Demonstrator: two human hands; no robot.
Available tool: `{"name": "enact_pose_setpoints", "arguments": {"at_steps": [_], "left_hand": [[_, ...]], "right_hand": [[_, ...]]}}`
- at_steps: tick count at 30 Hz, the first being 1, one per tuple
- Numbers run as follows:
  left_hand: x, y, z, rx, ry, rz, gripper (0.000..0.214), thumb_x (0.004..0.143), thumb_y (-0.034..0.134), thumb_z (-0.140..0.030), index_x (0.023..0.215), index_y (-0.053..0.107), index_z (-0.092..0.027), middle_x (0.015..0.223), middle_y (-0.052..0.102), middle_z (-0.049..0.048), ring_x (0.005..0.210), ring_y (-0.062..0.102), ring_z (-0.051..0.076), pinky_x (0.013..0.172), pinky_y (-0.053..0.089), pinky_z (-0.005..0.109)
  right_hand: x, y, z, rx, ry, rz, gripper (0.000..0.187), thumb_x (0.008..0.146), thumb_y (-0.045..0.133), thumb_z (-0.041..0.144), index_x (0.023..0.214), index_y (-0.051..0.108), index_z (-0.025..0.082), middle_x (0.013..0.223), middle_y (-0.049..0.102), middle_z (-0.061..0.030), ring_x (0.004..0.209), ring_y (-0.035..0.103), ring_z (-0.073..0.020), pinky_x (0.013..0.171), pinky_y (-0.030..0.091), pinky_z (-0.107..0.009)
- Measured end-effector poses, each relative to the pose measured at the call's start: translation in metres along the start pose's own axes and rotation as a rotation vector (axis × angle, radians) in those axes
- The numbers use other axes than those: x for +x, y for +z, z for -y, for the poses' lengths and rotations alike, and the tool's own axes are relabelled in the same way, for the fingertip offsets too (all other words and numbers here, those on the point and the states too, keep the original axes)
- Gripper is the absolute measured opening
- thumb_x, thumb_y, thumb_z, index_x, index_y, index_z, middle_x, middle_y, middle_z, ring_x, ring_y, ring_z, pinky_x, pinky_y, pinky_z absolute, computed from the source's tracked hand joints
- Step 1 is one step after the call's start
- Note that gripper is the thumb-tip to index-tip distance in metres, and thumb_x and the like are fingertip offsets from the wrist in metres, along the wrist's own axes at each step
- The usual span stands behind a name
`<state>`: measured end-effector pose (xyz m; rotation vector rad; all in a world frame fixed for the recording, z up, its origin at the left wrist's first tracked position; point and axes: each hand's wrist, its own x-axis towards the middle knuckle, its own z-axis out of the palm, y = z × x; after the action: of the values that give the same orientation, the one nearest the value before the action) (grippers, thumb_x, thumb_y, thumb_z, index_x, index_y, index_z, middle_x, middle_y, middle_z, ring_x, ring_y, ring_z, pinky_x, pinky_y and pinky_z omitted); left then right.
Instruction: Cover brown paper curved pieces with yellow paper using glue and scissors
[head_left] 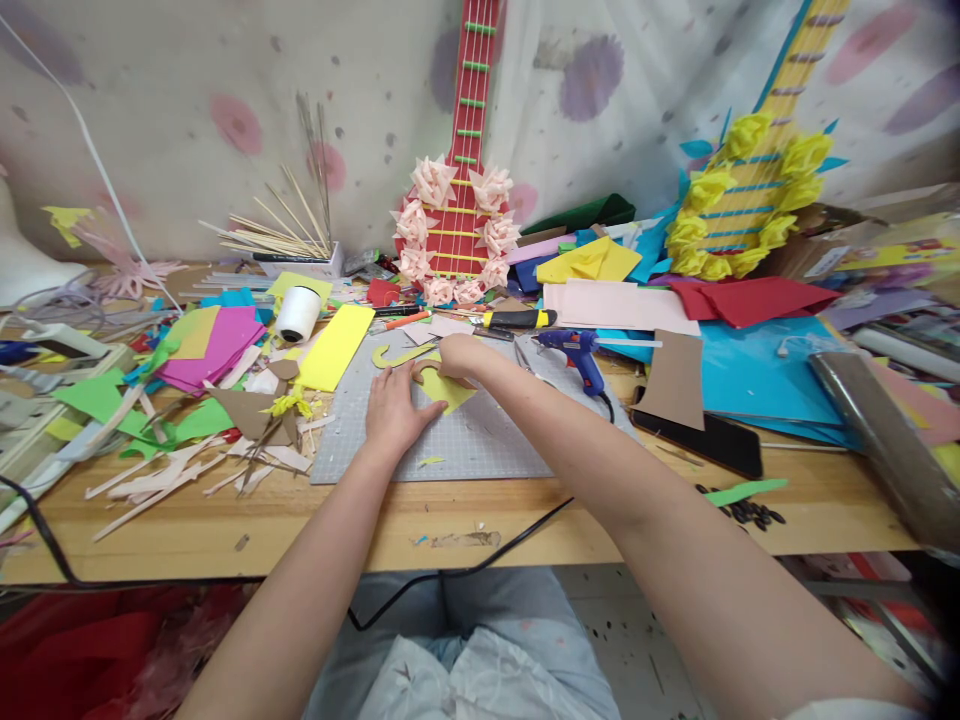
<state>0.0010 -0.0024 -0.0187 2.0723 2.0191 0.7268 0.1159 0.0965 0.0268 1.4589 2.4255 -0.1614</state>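
Note:
My left hand lies spread over the grey cutting mat. Its thumb and fingertips press on a small yellow-green sheet and a brown curved piece on top of it. My right hand reaches across to the far side of that sheet, its fingers curled down. What they hold, if anything, is hidden behind the hand. A yellow-green hook-shaped cutout lies just beyond my left fingertips. Scissors rest to the right of my right wrist.
A blue glue gun with its cord and a black phone lie on the right. Paper scraps cover the left side. Behind stand a red guitar model with pink roses and a yellow one. A white thread spool is nearby.

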Motion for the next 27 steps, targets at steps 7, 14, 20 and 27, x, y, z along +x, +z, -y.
{"name": "enact_pose_setpoints", "arguments": {"at_steps": [7, 14, 20, 27], "left_hand": [[0.001, 0.002, 0.003, 0.047, 0.056, 0.008, 0.068, 0.066, 0.062, -0.050, 0.126, 0.044, -0.022, 0.126, 0.050, 0.0073, 0.124, 0.034, 0.028, 0.105, 0.024, 0.041], [0.001, 0.003, 0.005, 0.101, 0.094, 0.019, 0.065, 0.069, 0.058, -0.054, 0.125, 0.048, -0.023, 0.127, 0.048, 0.0100, 0.124, 0.032, 0.031, 0.104, 0.023, 0.043], [0.001, 0.003, 0.005, 0.106, 0.088, 0.031, 0.063, 0.069, 0.056, -0.055, 0.123, 0.050, -0.022, 0.127, 0.048, 0.0108, 0.125, 0.031, 0.030, 0.105, 0.023, 0.043], [0.001, 0.002, 0.004, 0.098, 0.081, 0.028, 0.062, 0.069, 0.057, -0.054, 0.124, 0.049, -0.025, 0.127, 0.048, 0.0088, 0.125, 0.031, 0.030, 0.104, 0.024, 0.042]], "right_hand": [[0.005, 0.004, -0.003, -0.013, -0.008, 0.003, 0.023, 0.066, 0.062, 0.021, 0.083, 0.069, 0.007, 0.091, 0.067, -0.0199, 0.087, 0.063, -0.0263, 0.080, 0.046, -0.031], [-0.001, 0.002, -0.001, -0.003, 0.008, -0.028, 0.026, 0.068, 0.061, 0.022, 0.088, 0.068, 0.006, 0.093, 0.067, -0.0205, 0.091, 0.062, -0.0272, 0.081, 0.046, -0.031], [-0.014, -0.005, 0.003, 0.015, 0.027, -0.052, 0.036, 0.073, 0.059, 0.029, 0.100, 0.064, 0.006, 0.101, 0.065, -0.0211, 0.097, 0.060, -0.0268, 0.080, 0.046, -0.029], [-0.017, -0.004, 0.002, 0.038, 0.021, -0.057, 0.036, 0.076, 0.056, 0.030, 0.103, 0.063, 0.007, 0.103, 0.064, -0.0201, 0.097, 0.060, -0.0255, 0.078, 0.046, -0.028]]}}
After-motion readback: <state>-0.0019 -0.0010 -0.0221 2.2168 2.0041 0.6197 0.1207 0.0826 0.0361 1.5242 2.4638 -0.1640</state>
